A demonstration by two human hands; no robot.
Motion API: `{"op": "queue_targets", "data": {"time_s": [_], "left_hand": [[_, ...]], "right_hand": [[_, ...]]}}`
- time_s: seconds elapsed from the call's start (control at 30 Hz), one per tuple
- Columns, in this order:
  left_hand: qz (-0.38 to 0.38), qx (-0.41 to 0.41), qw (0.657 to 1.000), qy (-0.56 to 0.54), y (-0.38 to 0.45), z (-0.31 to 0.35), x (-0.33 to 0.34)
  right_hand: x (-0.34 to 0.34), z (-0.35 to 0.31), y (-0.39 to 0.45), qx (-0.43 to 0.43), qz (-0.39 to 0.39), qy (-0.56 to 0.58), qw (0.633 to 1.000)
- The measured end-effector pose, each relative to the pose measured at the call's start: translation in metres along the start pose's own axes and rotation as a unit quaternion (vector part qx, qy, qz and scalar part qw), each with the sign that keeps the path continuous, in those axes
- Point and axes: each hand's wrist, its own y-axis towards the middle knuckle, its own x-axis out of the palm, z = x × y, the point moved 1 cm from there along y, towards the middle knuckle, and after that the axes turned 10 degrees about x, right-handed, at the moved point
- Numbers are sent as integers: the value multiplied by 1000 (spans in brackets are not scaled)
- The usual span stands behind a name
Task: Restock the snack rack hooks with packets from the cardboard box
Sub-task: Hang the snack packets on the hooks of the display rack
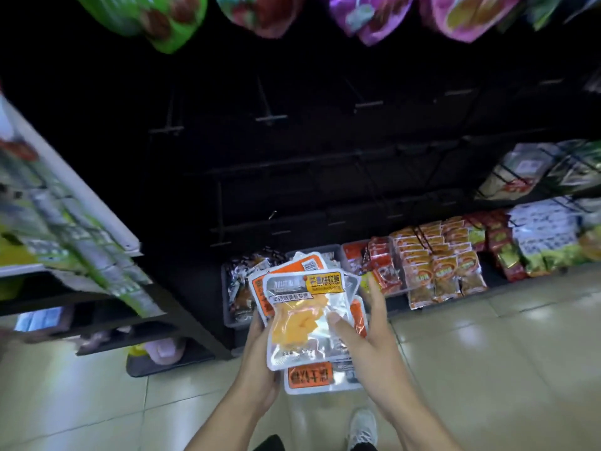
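A small stack of packets (309,317) was held in front of the rack, low over the tiled floor (487,369). The left hand (260,356) was wrapped around the stack's left edge from below, its fingers mostly hidden behind the packets. The right hand (367,333) was laid against the right side, the thumb pressed on the clear face of the top packet and the fingers spread along the edge, so the stack was grasped by both hands. The top packet showed yellow pieces through a clear window; orange-labelled packets were fanned out beneath it.

As far as could be judged, the restocking was at an early or middle stage. Several rows of bare hooks (271,118) were seen on the dark rack (292,177), with nothing hung on them. Only the top row carried large hanging bags (367,17), and the lower right part was filled with small snack packs (439,262). None of the held packets had yet been put on a hook. The cardboard box could not be made out; a grey tray (227,307) of packets sat at the rack's foot behind the stack. Much hanging was judged to remain.
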Motion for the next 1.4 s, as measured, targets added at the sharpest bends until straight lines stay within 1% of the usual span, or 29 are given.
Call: {"op": "queue_targets", "data": {"time_s": [0.07,0.1,0.2,0.27,0.4,0.5,0.57,0.7,0.9,1.07,1.13,1.23,1.27,1.4], "left_hand": [[-3,9,1000,-6,-5,17,2],[-1,11,1000,-11,-7,25,2],[8,17,1000,-7,-10,43,-2],[7,34,999,8,-11,53,-6],[23,51,998,-5,-10,66,-11],[80,58,995,-10,-7,67,-15],[126,51,991,-13,-3,68,-18],[170,45,984,1,2,70,-24],[225,51,973,-11,-6,67,-22],[263,84,960,-38,-15,59,-9],[261,95,960,-44,-15,59,0],[254,128,959,-17,-15,59,4],[241,133,961,-12,-12,60,1],[210,113,971,-13,-3,69,-16]], "right_hand": [[14,-13,-7,-30,-7,-29,999],[21,-20,-10,-31,-15,-32,999],[35,-36,-12,-10,-23,10,1000],[40,-48,-12,-12,-28,16,999],[47,-62,-6,-3,-54,34,998],[46,-70,3,-5,-69,46,997],[43,-75,13,-4,-64,53,997],[28,-98,42,-6,-66,44,997],[25,-153,85,-33,-164,35,985],[64,-187,134,-46,-242,-16,969],[85,-199,150,-71,-249,-23,966],[115,-213,160,-111,-271,-49,955],[123,-217,160,-122,-275,-54,952],[147,-229,163,-148,-266,-45,951]]}}
